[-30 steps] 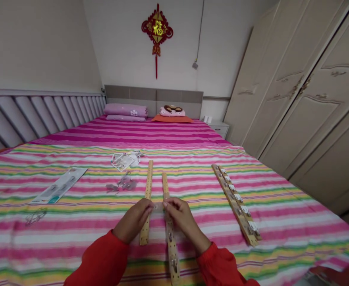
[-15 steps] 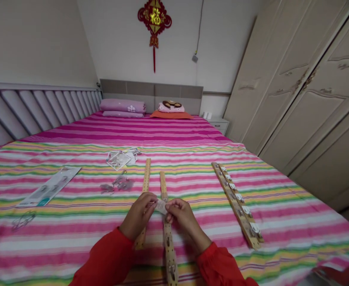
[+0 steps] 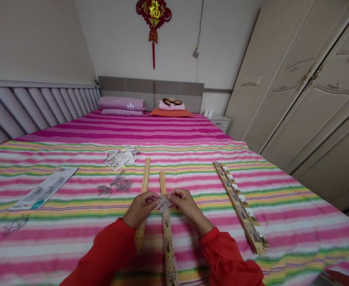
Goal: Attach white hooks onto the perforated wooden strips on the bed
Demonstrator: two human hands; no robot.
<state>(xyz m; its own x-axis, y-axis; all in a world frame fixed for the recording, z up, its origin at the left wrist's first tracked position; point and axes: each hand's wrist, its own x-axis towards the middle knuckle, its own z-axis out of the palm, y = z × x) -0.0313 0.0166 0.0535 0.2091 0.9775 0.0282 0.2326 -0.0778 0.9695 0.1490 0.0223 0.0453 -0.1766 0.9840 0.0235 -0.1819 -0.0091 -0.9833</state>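
Observation:
Both my hands meet over two perforated wooden strips lying on the striped bedspread. My left hand (image 3: 140,207) and my right hand (image 3: 184,202) each pinch one side of a small clear plastic piece (image 3: 163,203) between the fingertips. That piece hovers just above the right strip (image 3: 167,238), which carries small metal hooks near its close end. The left strip (image 3: 143,186) runs under my left hand. Red sleeves cover both my arms.
Two more wooden strips with white hooks (image 3: 240,204) lie to the right. Loose clear hooks (image 3: 116,185), opened packets (image 3: 119,158), a long card pack (image 3: 43,188) and another clear piece (image 3: 15,225) lie left. Wardrobe doors (image 3: 305,91) stand right; pillows (image 3: 122,105) at the headboard.
My hands moved slightly away from me along the strips, and the clear piece is now pulled between both pinches. The camera tilted a little downward.

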